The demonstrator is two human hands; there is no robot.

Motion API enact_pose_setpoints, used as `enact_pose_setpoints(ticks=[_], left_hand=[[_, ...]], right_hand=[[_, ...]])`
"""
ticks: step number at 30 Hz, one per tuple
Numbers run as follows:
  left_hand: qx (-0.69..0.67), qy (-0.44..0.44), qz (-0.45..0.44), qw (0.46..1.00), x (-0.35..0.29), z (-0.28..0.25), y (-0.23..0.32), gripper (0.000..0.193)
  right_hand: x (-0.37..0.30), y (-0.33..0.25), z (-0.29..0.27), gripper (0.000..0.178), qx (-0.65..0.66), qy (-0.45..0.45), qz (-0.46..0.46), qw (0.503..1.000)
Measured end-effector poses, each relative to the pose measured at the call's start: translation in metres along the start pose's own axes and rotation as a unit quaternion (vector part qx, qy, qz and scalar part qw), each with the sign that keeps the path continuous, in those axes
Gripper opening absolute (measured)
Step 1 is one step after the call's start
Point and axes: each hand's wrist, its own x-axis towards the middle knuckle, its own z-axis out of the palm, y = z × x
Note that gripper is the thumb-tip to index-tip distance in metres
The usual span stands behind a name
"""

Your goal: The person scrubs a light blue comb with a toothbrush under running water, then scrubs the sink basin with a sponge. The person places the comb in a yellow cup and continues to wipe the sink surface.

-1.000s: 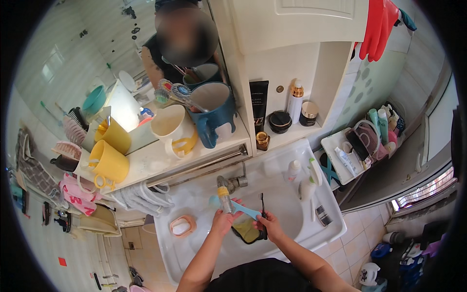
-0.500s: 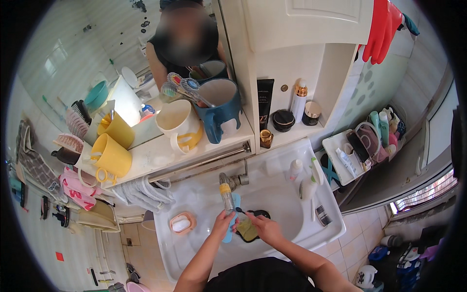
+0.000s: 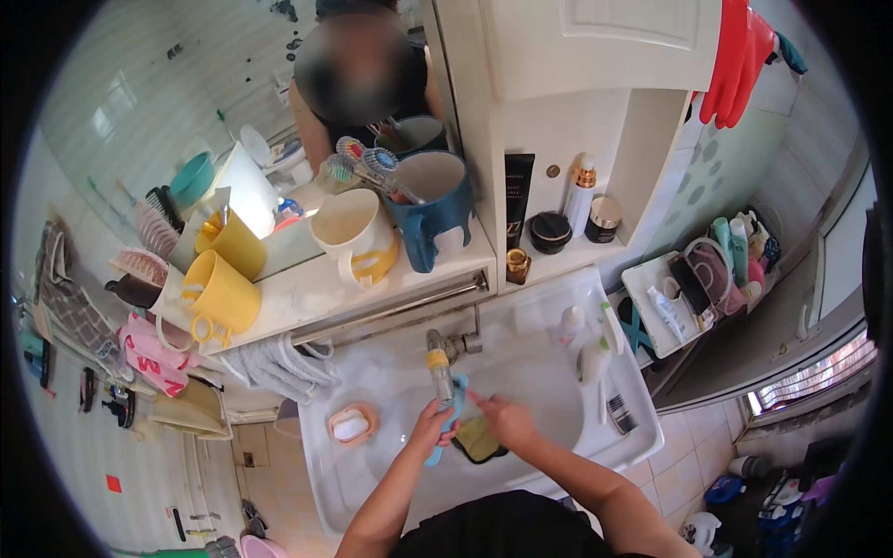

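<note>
My left hand (image 3: 430,426) is closed round a long, narrow light-blue thing (image 3: 459,389) just below the tap's outlet. Its upper end rises beside the clear spout, and its lower end shows under my fingers. Close by on the right, my right hand (image 3: 510,420) has its fingertips turned toward the light-blue thing. Whatever those curled fingers hold is hidden from view. Beneath my right hand, a yellow-green piece with a black rim (image 3: 479,440) lies in the white sink (image 3: 549,456). The tap (image 3: 445,348) has a yellow-banded clear extension (image 3: 439,370) over the basin.
An orange soap dish (image 3: 353,423) with white soap sits on the sink's left. Bottles (image 3: 593,363) and a black-bristled brush (image 3: 618,411) stand or lie on the right rim. A shelf above carries a blue mug (image 3: 433,209) and a yellow cup (image 3: 219,293). A grey towel (image 3: 279,367) hangs below.
The slim dark-headed tool that showed in my right hand is no longer visible. The light-blue thing has tilted up beside the spout, and my right hand has shifted slightly up.
</note>
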Motion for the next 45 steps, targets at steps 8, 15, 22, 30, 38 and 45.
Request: enact_pose_setpoints(ticks=[8,15,22,30,38,45], left_hand=[[-0.019,-0.036,0.013,0.999,0.018,-0.009,-0.004,0.032],[-0.034,-0.041,0.019,0.998,0.034,-0.004,-0.002,0.042],[-0.011,-0.085,0.057,0.995,0.037,0.010,0.012,0.030],[0.013,0.005,0.074,0.997,0.048,-0.002,0.002,0.028],[0.133,0.032,0.143,0.980,0.022,-0.011,-0.007,0.020],[0.179,0.051,0.218,0.958,0.017,-0.023,-0.021,0.017]], right_hand=[[-0.008,0.000,0.008,0.055,0.050,0.034,-0.006,0.998],[-0.025,0.008,0.000,0.051,0.018,-0.041,-0.104,0.994],[-0.019,0.001,-0.013,0.049,0.121,-0.019,0.014,0.992],[-0.032,0.026,0.009,0.036,0.274,0.060,0.187,0.941],[-0.035,0.028,0.042,0.021,0.483,0.021,0.282,0.829],[-0.031,0.014,0.049,0.020,0.533,-0.009,0.272,0.801]])
